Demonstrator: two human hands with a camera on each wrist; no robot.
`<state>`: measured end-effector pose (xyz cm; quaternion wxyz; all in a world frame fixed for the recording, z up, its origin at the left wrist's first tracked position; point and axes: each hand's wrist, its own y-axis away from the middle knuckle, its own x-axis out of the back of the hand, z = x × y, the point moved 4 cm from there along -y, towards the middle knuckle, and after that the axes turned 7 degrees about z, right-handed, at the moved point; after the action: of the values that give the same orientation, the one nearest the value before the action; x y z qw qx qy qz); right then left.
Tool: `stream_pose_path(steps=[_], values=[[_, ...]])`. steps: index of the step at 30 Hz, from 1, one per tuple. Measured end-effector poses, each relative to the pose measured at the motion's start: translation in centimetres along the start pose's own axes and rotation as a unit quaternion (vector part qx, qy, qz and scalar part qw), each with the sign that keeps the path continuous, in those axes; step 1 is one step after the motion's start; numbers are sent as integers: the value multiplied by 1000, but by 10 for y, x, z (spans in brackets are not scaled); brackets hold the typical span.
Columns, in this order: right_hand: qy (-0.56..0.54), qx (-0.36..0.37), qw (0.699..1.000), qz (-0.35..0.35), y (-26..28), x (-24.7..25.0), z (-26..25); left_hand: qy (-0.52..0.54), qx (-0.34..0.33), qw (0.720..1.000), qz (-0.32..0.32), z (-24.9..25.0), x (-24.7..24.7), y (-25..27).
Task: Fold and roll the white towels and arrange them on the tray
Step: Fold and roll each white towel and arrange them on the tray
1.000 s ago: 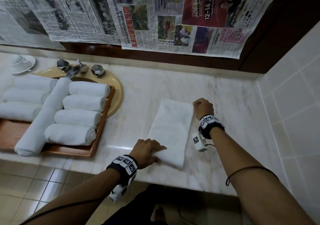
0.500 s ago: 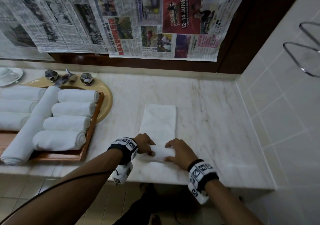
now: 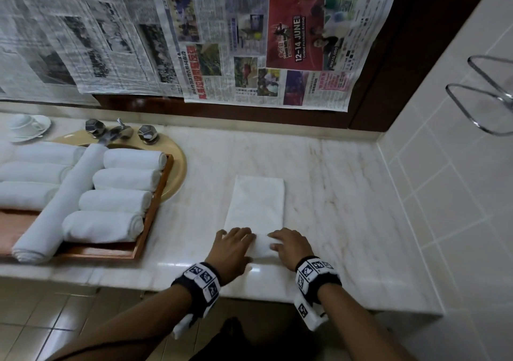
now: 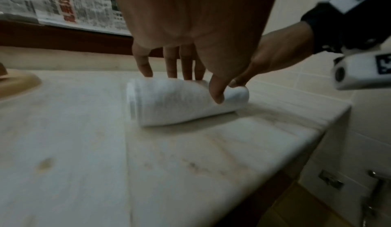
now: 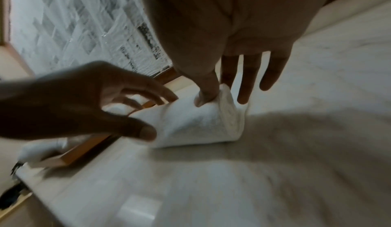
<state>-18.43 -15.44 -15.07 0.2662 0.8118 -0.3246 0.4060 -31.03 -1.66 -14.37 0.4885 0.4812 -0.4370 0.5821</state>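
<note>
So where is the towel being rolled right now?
In the head view the towel lies on the marble counter, right of the wooden tray, its near end rolled under the left hand and right hand.

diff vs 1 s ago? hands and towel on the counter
The right hand came from the folded towel's far corner to its near end, beside the left hand. Both hands, fingers extended, now press a small roll started at that end. Rolled towels on the tray are unchanged.
</note>
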Motion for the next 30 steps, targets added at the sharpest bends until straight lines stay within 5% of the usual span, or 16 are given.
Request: stream_pose_path(steps=[4,11,17,25,30], values=[[60,-4,998,-7,-15,4,-7,17,1,1000,-13,-9,-8,-11],[123,119,976,131,10,0,-32,52,-16,994,-96,-25,3,-52],[137,137,977,90,19,-13,-29,106,23,978,-180,-38,6,-72],[153,67,985,37,3,-16,-29,42,-80,995,40,-31,1,-43],[160,74,984,22,-18,-4,-36,15,-73,996,48,-35,-1,-41]])
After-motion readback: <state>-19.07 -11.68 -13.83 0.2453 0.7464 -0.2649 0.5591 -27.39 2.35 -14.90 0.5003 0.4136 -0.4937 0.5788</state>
